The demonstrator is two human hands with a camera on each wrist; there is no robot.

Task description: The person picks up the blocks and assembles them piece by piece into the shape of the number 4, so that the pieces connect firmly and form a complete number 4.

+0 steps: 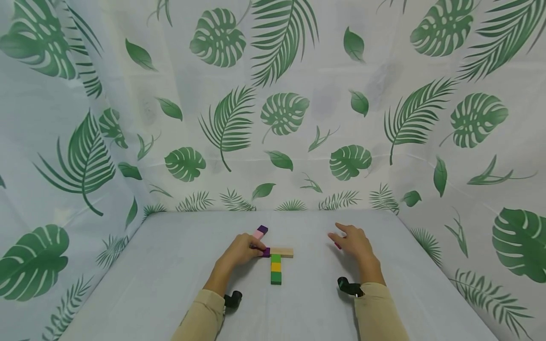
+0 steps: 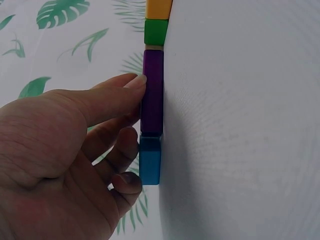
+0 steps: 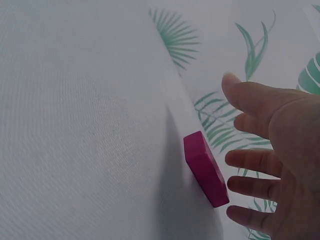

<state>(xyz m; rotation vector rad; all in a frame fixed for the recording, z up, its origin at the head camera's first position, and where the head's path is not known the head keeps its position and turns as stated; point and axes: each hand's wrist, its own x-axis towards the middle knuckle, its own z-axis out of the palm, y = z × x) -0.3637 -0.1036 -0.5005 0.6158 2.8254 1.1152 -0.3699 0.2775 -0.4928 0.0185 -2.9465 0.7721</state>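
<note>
My left hand pinches a long purple block with its thumb on the near side and fingers behind. The block lies on the table at the left end of a plain wooden block. In the left wrist view a blue block sits end to end with the purple one, beside the curled lower fingers. At the right, my right hand is held with fingers spread and nothing in them. Close by its fingertips, a magenta block rests on the table.
Below the wooden block runs a column of a green block, a yellow block and a darker green block. Behind my left hand, a pink block and a dark purple block lie diagonally. Leaf-print cloth encloses the white table.
</note>
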